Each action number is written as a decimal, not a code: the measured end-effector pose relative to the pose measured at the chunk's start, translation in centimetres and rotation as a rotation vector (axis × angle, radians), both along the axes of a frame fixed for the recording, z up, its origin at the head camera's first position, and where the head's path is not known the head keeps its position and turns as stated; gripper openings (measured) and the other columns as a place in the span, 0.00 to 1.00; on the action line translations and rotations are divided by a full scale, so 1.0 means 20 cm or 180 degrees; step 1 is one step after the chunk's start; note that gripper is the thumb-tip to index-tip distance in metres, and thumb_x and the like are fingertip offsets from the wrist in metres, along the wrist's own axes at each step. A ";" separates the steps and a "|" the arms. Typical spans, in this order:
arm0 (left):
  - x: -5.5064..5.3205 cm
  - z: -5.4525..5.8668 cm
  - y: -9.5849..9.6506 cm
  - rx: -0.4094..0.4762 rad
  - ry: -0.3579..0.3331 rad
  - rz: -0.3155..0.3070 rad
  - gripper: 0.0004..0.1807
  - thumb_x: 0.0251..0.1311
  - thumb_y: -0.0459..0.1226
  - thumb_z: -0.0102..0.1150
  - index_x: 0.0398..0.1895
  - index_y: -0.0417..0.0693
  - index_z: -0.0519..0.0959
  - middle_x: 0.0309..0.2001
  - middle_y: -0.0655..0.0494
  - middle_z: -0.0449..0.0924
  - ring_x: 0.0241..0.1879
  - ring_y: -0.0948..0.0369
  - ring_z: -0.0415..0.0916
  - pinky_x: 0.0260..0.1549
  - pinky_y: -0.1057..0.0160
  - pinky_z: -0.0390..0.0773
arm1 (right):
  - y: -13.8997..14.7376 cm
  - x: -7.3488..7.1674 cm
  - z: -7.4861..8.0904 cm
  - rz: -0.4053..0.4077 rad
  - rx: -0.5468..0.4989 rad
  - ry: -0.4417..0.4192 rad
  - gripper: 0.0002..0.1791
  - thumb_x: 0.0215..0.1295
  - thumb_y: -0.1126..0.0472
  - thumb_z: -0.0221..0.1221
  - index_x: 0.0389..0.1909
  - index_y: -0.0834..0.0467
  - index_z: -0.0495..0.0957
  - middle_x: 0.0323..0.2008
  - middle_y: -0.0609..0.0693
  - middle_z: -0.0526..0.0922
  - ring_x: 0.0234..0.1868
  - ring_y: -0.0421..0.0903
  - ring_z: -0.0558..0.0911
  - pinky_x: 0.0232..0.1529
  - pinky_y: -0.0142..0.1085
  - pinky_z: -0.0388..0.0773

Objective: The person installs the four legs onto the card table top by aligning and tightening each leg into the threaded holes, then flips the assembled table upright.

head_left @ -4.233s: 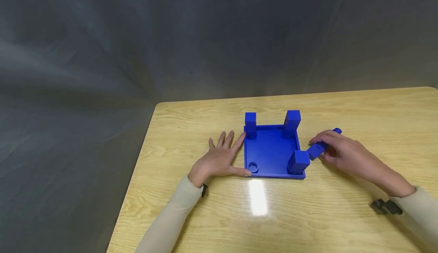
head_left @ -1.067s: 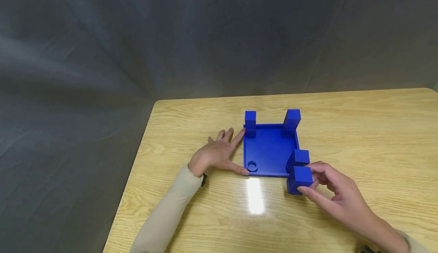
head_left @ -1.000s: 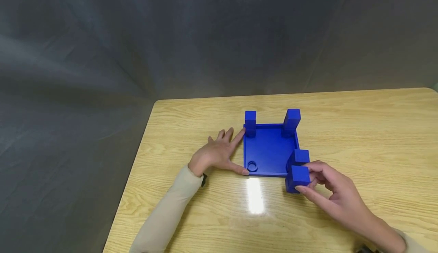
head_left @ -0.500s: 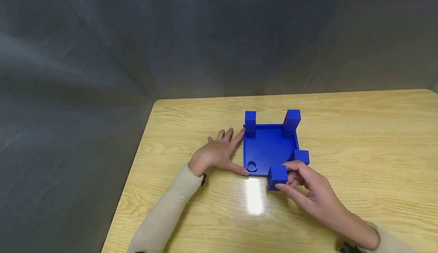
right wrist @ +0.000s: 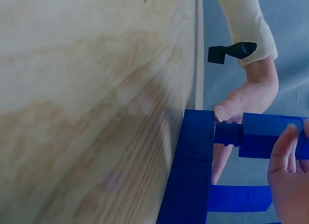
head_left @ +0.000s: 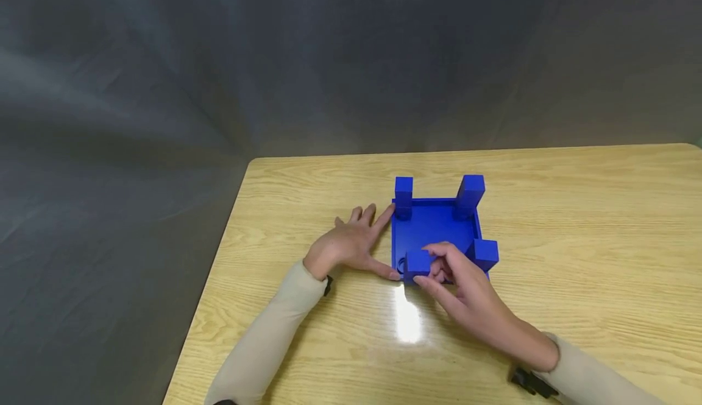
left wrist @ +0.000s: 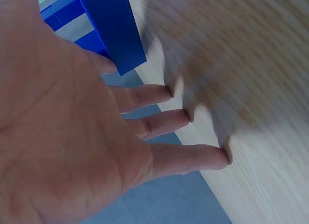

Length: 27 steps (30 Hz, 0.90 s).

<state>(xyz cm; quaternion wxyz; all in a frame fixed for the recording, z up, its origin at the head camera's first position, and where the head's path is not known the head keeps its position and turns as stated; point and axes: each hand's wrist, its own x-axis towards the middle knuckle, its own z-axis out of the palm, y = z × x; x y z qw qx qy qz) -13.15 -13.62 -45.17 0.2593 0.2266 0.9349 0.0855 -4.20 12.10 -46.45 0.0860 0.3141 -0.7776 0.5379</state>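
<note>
A square blue base (head_left: 433,225) with a raised rim lies on the table, and three square blue legs stand upright at its corners. My right hand (head_left: 466,283) pinches a further blue leg (head_left: 418,263) between thumb and fingers, upright above the near left corner. In the right wrist view, threads (right wrist: 228,133) show on that leg's lower end, close to the base's rim. A round socket (head_left: 401,265) is partly hidden beside the leg. My left hand (head_left: 351,250) lies with fingers spread, thumb and index fingertip touching the base's left side.
The wooden table (head_left: 307,192) extends on all sides of the base, its left edge beyond my left arm. A dark grey curtain (head_left: 351,58) hangs behind it. Near the base's front rim, a bright reflection (head_left: 407,320) shows on the tabletop.
My right hand picked up the leg lying right of the base, turned it upright and carried it left along the front rim to the near left corner. My left hand stays nearly still.
</note>
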 end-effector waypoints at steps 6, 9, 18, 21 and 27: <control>0.00 0.00 0.00 -0.0022 0.0014 -0.0008 0.79 0.52 0.77 0.70 0.90 0.66 0.25 0.89 0.39 0.37 0.86 0.38 0.38 0.70 0.18 0.50 | -0.04 -0.05 -0.01 -0.0074 -0.0033 -0.0050 0.26 0.65 0.79 0.69 0.62 0.67 0.74 0.38 0.44 0.77 0.34 0.38 0.79 0.34 0.27 0.75; 0.00 -0.01 0.00 -0.0020 -0.0007 -0.0014 0.78 0.52 0.78 0.70 0.90 0.67 0.25 0.89 0.39 0.36 0.86 0.37 0.37 0.70 0.19 0.50 | -0.06 -0.07 -0.02 -0.0073 -0.0049 -0.0112 0.25 0.66 0.79 0.69 0.62 0.68 0.73 0.37 0.45 0.78 0.33 0.39 0.78 0.34 0.28 0.74; -0.01 0.00 0.00 -0.0086 0.0026 -0.0033 0.78 0.53 0.78 0.68 0.89 0.67 0.23 0.89 0.38 0.36 0.85 0.36 0.37 0.70 0.19 0.51 | -0.07 -0.11 -0.04 -0.0106 0.0166 -0.0262 0.23 0.70 0.75 0.70 0.62 0.67 0.74 0.36 0.43 0.80 0.33 0.38 0.79 0.35 0.29 0.77; -0.01 -0.01 0.00 -0.0089 0.0026 -0.0029 0.78 0.53 0.78 0.68 0.89 0.67 0.23 0.89 0.38 0.36 0.85 0.36 0.37 0.70 0.19 0.51 | -0.07 -0.11 -0.05 -0.0068 0.0211 -0.0251 0.22 0.70 0.75 0.70 0.61 0.67 0.75 0.37 0.43 0.80 0.33 0.38 0.80 0.36 0.29 0.78; 0.00 -0.01 0.00 -0.0066 0.0010 -0.0019 0.78 0.53 0.78 0.69 0.90 0.66 0.24 0.89 0.38 0.36 0.85 0.36 0.37 0.70 0.18 0.51 | -0.06 -0.10 -0.05 -0.0004 0.0204 -0.0210 0.23 0.69 0.75 0.70 0.61 0.65 0.75 0.38 0.43 0.81 0.33 0.37 0.82 0.35 0.29 0.79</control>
